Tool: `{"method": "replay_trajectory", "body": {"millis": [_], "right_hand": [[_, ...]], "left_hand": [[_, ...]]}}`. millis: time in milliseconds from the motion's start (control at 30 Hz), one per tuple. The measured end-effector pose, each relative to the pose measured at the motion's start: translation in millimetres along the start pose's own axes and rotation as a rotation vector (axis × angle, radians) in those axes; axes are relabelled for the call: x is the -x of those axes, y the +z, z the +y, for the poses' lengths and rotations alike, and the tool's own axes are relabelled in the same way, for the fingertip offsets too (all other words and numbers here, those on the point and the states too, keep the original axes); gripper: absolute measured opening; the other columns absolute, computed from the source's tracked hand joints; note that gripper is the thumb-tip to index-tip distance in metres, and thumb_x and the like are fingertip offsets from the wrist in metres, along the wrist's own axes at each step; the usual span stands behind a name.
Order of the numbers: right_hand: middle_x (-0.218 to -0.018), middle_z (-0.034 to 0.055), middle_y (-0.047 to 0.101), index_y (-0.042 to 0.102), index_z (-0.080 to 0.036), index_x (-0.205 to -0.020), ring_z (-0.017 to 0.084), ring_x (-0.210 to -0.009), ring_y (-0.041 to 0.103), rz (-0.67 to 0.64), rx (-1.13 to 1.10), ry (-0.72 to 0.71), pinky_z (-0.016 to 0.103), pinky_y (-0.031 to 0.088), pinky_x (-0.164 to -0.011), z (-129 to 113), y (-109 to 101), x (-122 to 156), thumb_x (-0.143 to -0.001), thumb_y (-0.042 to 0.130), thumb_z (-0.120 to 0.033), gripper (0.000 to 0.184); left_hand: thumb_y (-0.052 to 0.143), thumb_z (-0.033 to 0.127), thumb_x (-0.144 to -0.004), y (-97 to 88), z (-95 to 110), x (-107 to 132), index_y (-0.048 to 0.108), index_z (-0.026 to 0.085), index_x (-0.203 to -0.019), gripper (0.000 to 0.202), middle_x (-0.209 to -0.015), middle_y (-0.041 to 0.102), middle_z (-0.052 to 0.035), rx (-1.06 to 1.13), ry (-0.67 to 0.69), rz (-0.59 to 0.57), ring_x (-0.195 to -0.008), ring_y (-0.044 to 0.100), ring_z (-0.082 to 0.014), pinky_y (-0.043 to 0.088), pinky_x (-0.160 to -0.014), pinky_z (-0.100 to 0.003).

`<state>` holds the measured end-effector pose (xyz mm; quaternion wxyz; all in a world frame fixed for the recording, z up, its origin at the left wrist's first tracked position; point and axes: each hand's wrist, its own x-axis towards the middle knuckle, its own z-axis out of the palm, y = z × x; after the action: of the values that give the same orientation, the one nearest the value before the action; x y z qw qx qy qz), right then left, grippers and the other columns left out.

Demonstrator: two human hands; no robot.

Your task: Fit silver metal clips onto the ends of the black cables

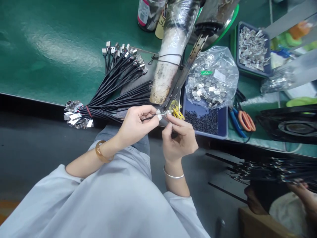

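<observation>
My left hand (138,125) pinches a black cable (148,118) near its end, at the front edge of the bench. Close to its right, my right hand (179,137) is closed, thumb and forefinger together; what they hold is too small to make out. Small whitish covers are on some fingertips. Both hands meet just below the lower end of a dark perforated metal arm (189,64), where a small shiny piece shows between the fingers. Left of them lies a bundle of black cables (106,96) with silver metal connectors (78,115), tied by a red band (88,111).
A plastic-wrapped white tube (170,49) slants down behind my hands. Rightward are a blue tray (223,127) of small black parts, a clear bag (213,74) of metal shells, a bin (254,48), pliers (236,122) and orange-handled scissors (246,121). Another person (284,205) works at lower right.
</observation>
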<state>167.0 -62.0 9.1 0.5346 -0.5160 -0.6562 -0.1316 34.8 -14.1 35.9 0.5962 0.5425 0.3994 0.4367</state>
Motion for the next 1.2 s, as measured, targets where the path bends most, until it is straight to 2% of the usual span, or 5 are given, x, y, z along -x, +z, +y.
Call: {"method": "replay_trajectory", "body": {"millis": [333,667,933,1200], "right_hand": [[-0.088,0.0046,0.081,0.055,-0.021,-0.088,0.013,-0.077,0.078,0.003,0.030,-0.073,0.021,0.062,-0.073,2,5,-6,-0.092,0.063,-0.009,0.015],[-0.087,0.0013,0.081,0.058,-0.023,-0.088,0.012,-0.073,0.078,0.037,0.085,-0.121,0.021,0.061,-0.068,2,6,-12,-0.092,0.064,-0.012,0.014],[-0.086,0.0007,0.082,0.059,-0.024,-0.087,0.014,-0.071,0.078,0.024,0.067,-0.094,0.022,0.062,-0.066,3,5,-7,-0.091,0.066,-0.013,0.014],[-0.084,0.0005,0.082,0.060,-0.024,-0.085,0.013,-0.069,0.078,0.054,0.098,-0.124,0.022,0.062,-0.065,1,8,-12,-0.091,0.067,-0.013,0.015]], "left_hand": [[0.065,0.024,-0.079,2.5,-5,1,0.062,0.016,-0.067,0.015,-0.056,0.041,0.0042,-0.037,0.033,0.050,-0.054,0.036,-0.0071,0.030,-0.051,-0.020],[0.065,0.024,-0.080,6.0,5,2,0.068,0.014,-0.070,0.014,-0.054,0.042,0.0048,-0.055,0.052,0.087,-0.052,0.032,-0.0056,0.025,-0.047,-0.018],[0.061,0.024,-0.083,3.7,-3,6,0.067,0.015,-0.072,0.015,-0.058,0.047,0.0035,-0.094,0.031,0.065,-0.054,0.038,-0.0068,0.032,-0.051,-0.019],[0.063,0.024,-0.082,7.7,5,6,0.065,0.014,-0.072,0.015,-0.056,0.042,0.0050,-0.086,0.032,0.086,-0.052,0.032,-0.0059,0.026,-0.048,-0.019]]}}
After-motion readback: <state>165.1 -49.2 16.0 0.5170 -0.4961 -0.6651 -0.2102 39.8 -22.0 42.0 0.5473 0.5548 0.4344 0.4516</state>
